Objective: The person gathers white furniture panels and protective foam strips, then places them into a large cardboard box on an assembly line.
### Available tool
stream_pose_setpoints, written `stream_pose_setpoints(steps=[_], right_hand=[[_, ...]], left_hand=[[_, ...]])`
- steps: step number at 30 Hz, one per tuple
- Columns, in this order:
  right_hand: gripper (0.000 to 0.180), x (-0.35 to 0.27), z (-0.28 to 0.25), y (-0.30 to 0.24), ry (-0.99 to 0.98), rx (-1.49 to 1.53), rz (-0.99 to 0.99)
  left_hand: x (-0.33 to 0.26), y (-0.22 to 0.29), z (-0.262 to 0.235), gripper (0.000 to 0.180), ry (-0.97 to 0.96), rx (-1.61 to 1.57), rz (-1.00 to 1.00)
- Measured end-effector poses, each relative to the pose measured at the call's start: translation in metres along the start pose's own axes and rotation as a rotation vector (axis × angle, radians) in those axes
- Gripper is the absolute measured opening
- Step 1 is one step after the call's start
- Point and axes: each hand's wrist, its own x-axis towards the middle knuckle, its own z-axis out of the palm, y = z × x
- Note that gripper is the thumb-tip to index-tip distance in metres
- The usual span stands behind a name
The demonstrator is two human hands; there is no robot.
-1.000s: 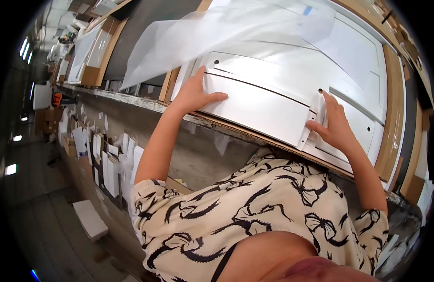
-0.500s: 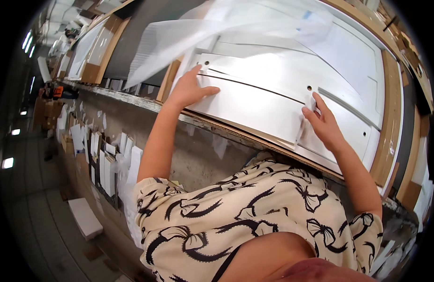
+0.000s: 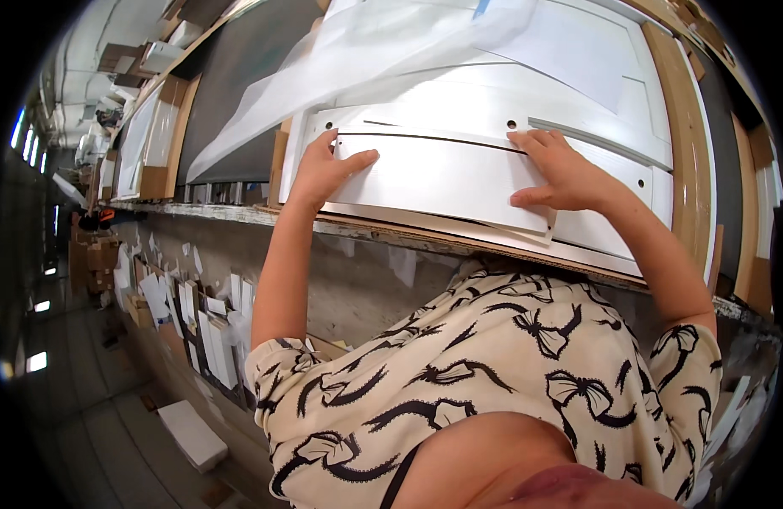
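Observation:
A narrow white panel [image 3: 434,180] lies across a stack of white furniture boards at the bench's near edge, its near right corner sticking out a little over another white piece. At its left end is my left hand [image 3: 328,174], fingers spread, fingertips by the upper left corner and thumb on the face. My right hand [image 3: 565,170] rests over the right end, fingers stretched to the upper edge and thumb apart on the face. Behind the panel lies a white board [image 3: 408,117] with dark round holes. A translucent packing sheet [image 3: 298,89] drapes over the stack's far left.
Cardboard strips [image 3: 676,127] edge the stack on the right. A dark grey surface [image 3: 239,93] extends to the left, with a cardboard box [image 3: 158,144] beyond. Several board offcuts [image 3: 209,331] stand below the bench at left. A white block [image 3: 192,435] lies on the floor.
My right hand has shifted from beside the panel's right edge onto its face, thumb now farther from the fingers. My left hand stays at the left end. The view has moved slightly.

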Motion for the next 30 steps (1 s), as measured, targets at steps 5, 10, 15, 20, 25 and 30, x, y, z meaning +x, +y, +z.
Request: stream_pose_setpoints(steps=[5,10,15,20,25,30], right_hand=[[0.077,-0.027,-0.008,0.032,-0.044,0.218,0.222],[0.047,-0.031,-0.026,0.073,0.236,0.309,0.442],[0.040,-0.079,-0.061,0.138,0.392,0.180,0.368],[0.039,-0.129,-0.064,0.162,0.100,0.269,0.639],[0.039,-0.104,-0.038,0.144,0.210,0.234,0.578],[0.034,-0.101,-0.030,0.131,0.261,0.209,0.460]], left_hand=[[0.016,0.006,0.038,0.080,-0.012,0.192,0.055],[0.029,0.039,0.071,0.073,-0.182,-0.036,0.030],[0.032,0.039,0.104,0.055,-0.278,0.341,0.579],[0.050,0.023,0.128,0.058,-0.122,0.770,0.948],[0.062,0.026,0.139,0.064,-0.219,0.958,0.880],[0.056,0.033,0.120,0.059,-0.273,1.013,0.766]])
